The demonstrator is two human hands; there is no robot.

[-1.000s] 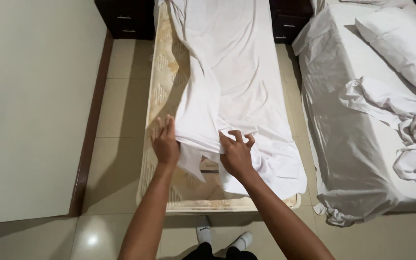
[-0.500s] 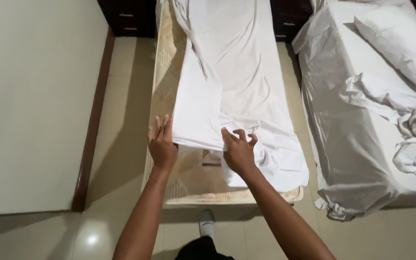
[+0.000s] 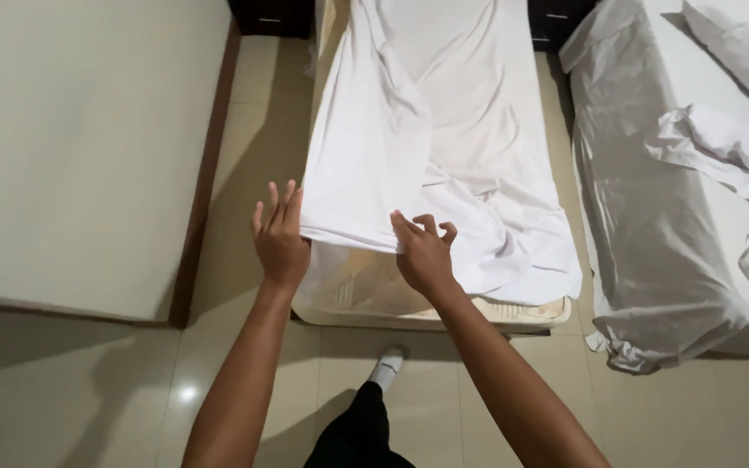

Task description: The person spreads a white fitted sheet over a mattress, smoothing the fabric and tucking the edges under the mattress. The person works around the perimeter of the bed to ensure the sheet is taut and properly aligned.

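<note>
A white sheet lies rumpled along a narrow single mattress, whose bare, stained foot end shows below the sheet's hem. My left hand is at the sheet's near left corner, fingers straight, with the cloth caught on its thumb side. My right hand pinches the same hem about a hand's width to the right, fingers curled. The hem is lifted a little off the mattress between the two hands.
A second bed stands to the right with a grey-white cover, a pillow and crumpled linen. A cream wall with a brown skirting runs on the left. Dark cabinets stand at the head end. My socked foot rests on the tiled floor.
Both hands have drawn the sheet's hem to the left, so it now covers the mattress's left strip that was bare before. The hands sit slightly further apart.
</note>
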